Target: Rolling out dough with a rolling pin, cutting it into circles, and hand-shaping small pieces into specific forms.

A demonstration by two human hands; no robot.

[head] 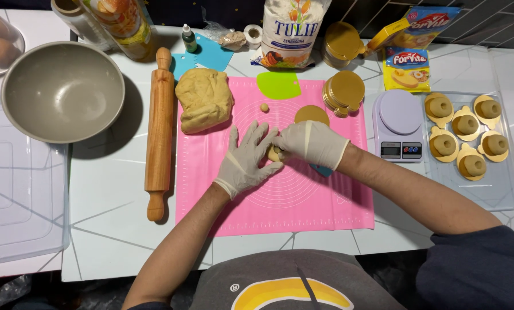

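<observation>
Both my hands wear pale gloves and meet over the middle of a pink silicone mat [303, 201]. My left hand [246, 161] and my right hand [312, 142] pinch a small piece of tan dough [274, 154] between them. A large lump of the same dough [204, 99] lies at the mat's far left corner. A tiny dough ball [264, 107] sits just beyond my fingers. A single gold round card [311, 113] lies flat behind my right hand.
A wooden rolling pin [159, 132] lies left of the mat, a grey bowl [62, 90] further left. A stack of gold cards [343, 92], a lilac scale [399, 123] and a clear tray [498, 189] with several dough rings on gold cards stand right. Flour bag [288, 31] behind.
</observation>
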